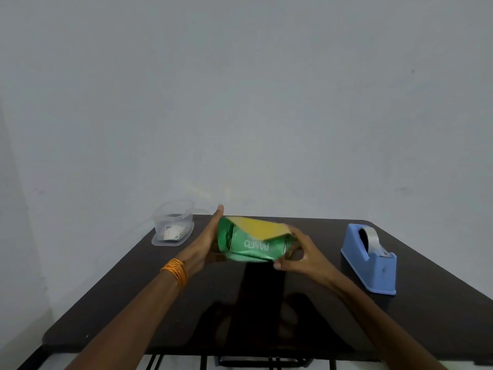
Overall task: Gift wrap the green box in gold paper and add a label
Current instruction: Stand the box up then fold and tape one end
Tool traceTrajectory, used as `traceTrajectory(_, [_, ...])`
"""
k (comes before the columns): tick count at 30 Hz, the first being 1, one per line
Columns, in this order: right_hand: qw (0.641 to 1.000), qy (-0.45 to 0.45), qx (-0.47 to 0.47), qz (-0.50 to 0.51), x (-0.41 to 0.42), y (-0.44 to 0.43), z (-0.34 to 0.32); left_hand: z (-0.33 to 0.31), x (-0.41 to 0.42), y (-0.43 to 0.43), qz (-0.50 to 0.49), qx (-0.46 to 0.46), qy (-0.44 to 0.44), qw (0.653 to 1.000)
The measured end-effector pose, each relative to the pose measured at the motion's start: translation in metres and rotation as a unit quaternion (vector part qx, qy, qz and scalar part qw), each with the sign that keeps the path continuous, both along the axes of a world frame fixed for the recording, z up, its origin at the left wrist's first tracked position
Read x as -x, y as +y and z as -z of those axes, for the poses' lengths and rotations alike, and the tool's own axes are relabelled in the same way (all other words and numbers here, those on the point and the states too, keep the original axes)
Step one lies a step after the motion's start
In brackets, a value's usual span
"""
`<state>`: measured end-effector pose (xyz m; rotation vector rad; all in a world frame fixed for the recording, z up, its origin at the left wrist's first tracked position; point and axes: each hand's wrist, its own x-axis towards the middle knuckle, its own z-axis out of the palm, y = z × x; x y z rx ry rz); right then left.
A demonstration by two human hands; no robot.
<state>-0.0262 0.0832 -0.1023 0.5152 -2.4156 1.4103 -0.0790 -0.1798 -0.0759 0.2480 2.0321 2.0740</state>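
Box [250, 247] is held btwn both hands over the table's [266, 316] far middle; lifted or resting can't be told. Gold paper [260, 227] is laid across its top, far side. L hand [204, 244] is pressed flat vs the box's left end, fingers straight. R hand [304, 252] is curled round the right end. Bangles [176, 271] are worn on the L wrist. A clear tub [173, 225] is set far left, a blue dispenser [369, 260] at right.
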Motion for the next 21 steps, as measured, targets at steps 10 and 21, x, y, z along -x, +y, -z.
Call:
traceTrajectory(10, [0.993,-0.086,0.046,0.068,0.013,-0.004,-0.055,-0.035,0.0,0.024,0.0,0.053,0.139,0.989])
traceTrajectory(21, [0.99,-0.087,0.058,0.09,0.02,0.002,-0.056,-0.029,0.017,0.033,-0.002,0.043,0.162,0.986])
